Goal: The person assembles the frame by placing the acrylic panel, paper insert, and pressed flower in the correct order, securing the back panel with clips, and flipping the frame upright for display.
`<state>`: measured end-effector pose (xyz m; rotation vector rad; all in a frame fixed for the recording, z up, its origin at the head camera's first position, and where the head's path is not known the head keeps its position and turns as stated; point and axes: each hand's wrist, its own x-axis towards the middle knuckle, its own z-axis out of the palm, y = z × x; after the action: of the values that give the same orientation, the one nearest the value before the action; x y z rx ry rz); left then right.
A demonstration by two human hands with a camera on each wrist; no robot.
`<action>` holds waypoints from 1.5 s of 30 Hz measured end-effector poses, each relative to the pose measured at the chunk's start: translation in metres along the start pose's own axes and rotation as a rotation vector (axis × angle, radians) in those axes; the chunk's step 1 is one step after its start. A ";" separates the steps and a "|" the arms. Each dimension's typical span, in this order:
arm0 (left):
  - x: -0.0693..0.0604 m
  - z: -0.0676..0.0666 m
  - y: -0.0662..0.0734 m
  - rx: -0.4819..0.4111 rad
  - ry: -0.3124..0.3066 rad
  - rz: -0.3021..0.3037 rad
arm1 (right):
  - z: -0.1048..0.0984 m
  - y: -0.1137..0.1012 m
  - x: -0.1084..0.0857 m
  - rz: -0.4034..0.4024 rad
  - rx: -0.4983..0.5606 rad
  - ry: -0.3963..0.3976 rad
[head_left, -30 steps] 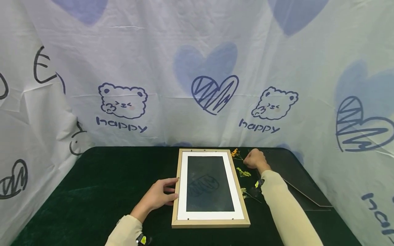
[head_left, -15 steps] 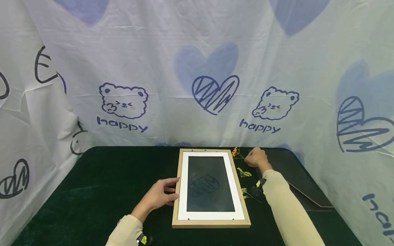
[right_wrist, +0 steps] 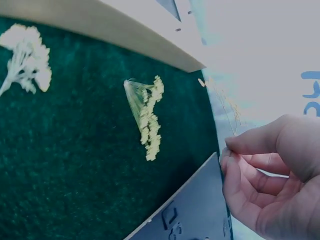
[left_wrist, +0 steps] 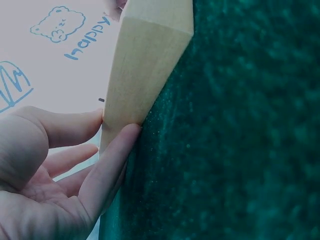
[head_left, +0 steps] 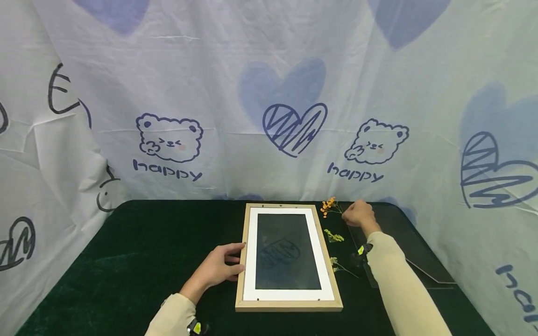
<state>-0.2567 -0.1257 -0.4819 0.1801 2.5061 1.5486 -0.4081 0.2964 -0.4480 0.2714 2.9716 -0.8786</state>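
Observation:
A light wooden picture frame [head_left: 289, 305] with a white mat border [head_left: 290, 295] round a dark, glossy pane [head_left: 290, 261] lies on the dark green cloth. My left hand [head_left: 216, 266] touches its left side with fairly straight fingers; in the left wrist view the fingertips [left_wrist: 131, 131] press along the wooden edge. Beyond the frame's far right corner, my right hand [head_left: 359, 216] pinches the thin stem of an orange flower sprig [head_left: 329, 206]. In the right wrist view this flower sprig [right_wrist: 230, 107] rises above the thumb and fingertips, off the cloth.
Right of the frame lie a yellow-green flower sprig [head_left: 334, 236] and a pale flower sprig [head_left: 335, 263] with a long stem. Dark flat boards [head_left: 403, 233] lie at the right, under the right arm. A printed curtain [head_left: 235, 163] hangs behind the table.
My right hand has lifted the orange flower sprig and moved a little right, away from the frame. The left hand stays at the frame's side.

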 end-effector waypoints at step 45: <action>0.000 0.000 -0.001 -0.004 0.006 -0.018 | 0.028 -0.086 -0.057 -0.113 0.085 -0.215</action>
<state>-0.2569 -0.1259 -0.4830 0.1524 2.5022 1.5489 -0.3675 0.2015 -0.4211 0.0088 2.7775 -0.9789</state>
